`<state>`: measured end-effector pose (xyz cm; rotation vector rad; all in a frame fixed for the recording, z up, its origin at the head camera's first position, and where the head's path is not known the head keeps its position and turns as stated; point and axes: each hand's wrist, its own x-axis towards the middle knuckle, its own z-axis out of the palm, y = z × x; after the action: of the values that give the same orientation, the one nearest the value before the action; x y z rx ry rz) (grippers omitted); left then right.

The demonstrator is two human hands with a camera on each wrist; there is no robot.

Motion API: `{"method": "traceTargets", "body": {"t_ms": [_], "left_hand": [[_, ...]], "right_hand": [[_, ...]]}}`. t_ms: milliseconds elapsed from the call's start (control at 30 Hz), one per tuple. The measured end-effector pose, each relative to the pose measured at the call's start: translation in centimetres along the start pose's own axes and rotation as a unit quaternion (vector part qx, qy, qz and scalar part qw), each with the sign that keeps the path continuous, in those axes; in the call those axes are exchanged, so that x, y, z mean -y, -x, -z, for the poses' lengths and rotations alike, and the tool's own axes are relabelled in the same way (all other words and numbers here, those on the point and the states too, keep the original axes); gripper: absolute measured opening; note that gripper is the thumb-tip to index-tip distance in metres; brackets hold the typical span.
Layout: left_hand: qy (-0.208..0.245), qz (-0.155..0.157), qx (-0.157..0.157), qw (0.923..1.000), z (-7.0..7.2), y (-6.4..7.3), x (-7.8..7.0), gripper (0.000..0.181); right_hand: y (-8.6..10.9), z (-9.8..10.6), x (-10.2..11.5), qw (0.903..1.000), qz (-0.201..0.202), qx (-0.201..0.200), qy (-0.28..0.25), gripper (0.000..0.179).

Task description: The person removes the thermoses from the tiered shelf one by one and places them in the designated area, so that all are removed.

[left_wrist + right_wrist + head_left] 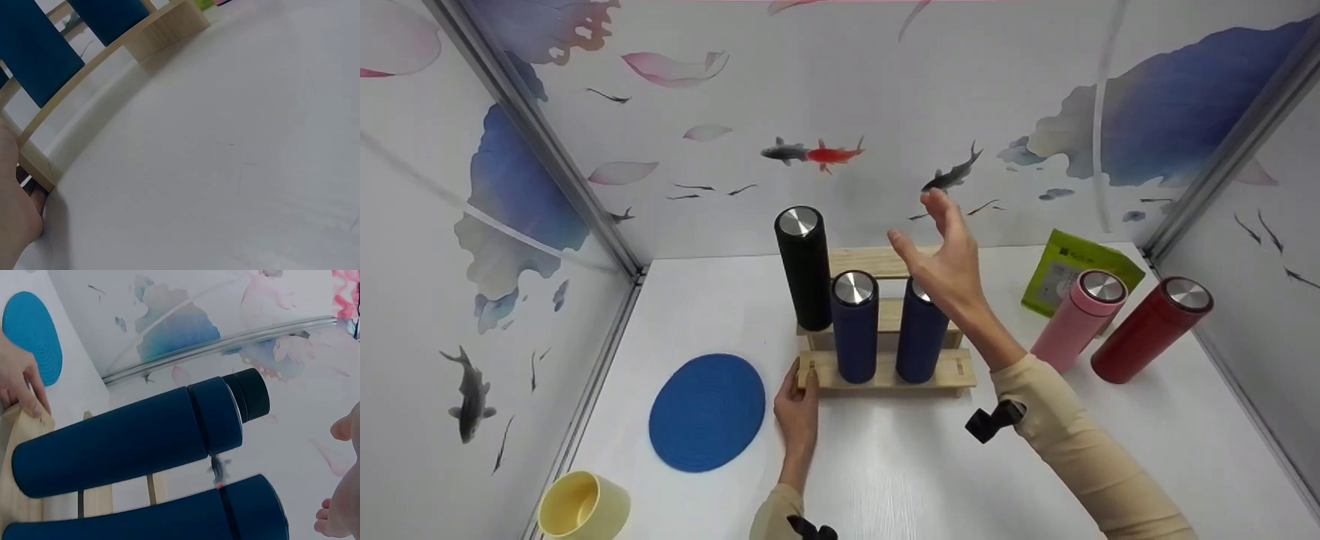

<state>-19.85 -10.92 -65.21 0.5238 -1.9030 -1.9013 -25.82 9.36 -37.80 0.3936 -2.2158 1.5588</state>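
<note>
My left hand (796, 412) grips the left end of a stepped wooden rack (886, 370), thumb on top of the front step. Two dark blue thermos bottles (856, 337) stand upright on that front step, and a taller-looking black thermos (804, 277) is on the step behind, at the left. My right hand (952, 270) is raised over the right-hand blue thermos (921, 341), fingers spread and holding nothing; it partly hides that bottle's steel lid. In the right wrist view, the nearer blue thermos (112, 439) lies apart from the fingers at the right edge.
Right of the rack stand a pink thermos (1076, 322) and a red thermos (1151, 330), with a green pouch (1046, 274) behind the pink one. A round blue mat (706, 412) lies to the left. Nearer is a yellow cup (611, 506). Printed panels wall the table.
</note>
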Motion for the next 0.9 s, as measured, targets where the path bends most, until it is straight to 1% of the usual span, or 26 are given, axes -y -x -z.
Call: {"method": "traceTargets", "body": {"t_ms": [33,100,300,467,633,733,900], "left_hand": [[-0.001,-0.002,-0.004,1.0,-0.1,-0.2,0.5,0.046],[-0.006,-0.005,-0.006,0.9999,-0.1,-0.3,0.8,0.045],[-0.01,0.001,0.001,0.9999,0.0,-0.2,0.9,0.045],[-0.01,0.0,-0.005,0.9999,0.1,-0.3,0.7,0.045],[-0.015,0.003,0.002,0.9999,0.2,-0.3,0.7,0.046],[-0.01,-0.002,0.003,0.9999,0.2,-0.3,0.8,0.046],[-0.001,0.0,0.004,1.0,0.1,-0.2,0.9,0.047]], "right_hand": [[-0.1,-0.3,0.2,1.0,0.0,0.004,0.001,0.076],[-0.2,-0.9,0.6,0.9999,0.002,0.011,0.002,0.077],[-0.3,-2.5,1.6,0.9996,0.007,0.027,0.004,0.081],[-0.3,-4.1,2.0,0.9985,-0.011,0.053,0.0,0.086],[-0.3,-5.4,2.2,0.9969,-0.031,0.071,-0.007,0.087],[-0.4,-6.2,2.5,0.9955,-0.04,0.086,-0.009,0.089],[-0.7,-7.5,2.9,0.9935,-0.045,0.105,0.001,0.092]]}}
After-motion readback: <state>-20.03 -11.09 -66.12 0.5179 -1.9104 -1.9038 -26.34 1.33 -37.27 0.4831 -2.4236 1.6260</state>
